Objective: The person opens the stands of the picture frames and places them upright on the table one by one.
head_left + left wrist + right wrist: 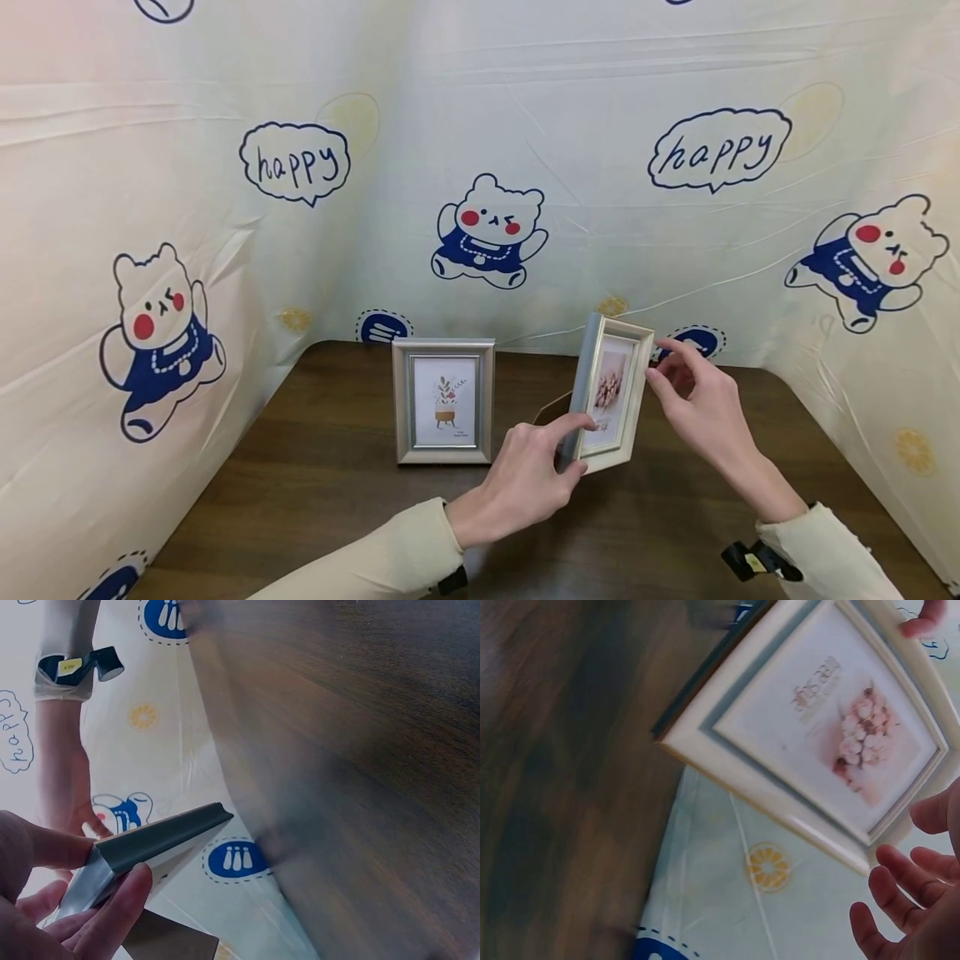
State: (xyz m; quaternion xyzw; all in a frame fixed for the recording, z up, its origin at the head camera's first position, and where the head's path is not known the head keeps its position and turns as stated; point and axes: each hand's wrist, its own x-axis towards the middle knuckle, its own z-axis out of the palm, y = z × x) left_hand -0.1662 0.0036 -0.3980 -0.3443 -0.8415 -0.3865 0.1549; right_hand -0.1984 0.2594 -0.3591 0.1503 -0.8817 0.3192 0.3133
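Observation:
My left hand (528, 471) grips a cream photo frame (639, 392) by its lower left corner, forefinger over the front and thumb below. The frame stands tilted and turned sideways, with a pink flower picture (866, 739) in it. Behind it a brown flap (172, 941) sticks out. By the frame's right edge is my right hand (701, 408), thumb and fingers apart and loosely bent, not gripping; whether a fingertip touches the edge I cannot tell. A second photo frame (444, 457), silvery beige with a potted plant picture, stands upright on the table to the left.
The dark wooden table (300, 508) holds both frames. A pale cloth (600, 83) printed with bears and "happy" bubbles hangs behind the table and along its sides. A black strap (761, 560) sits on the right wrist.

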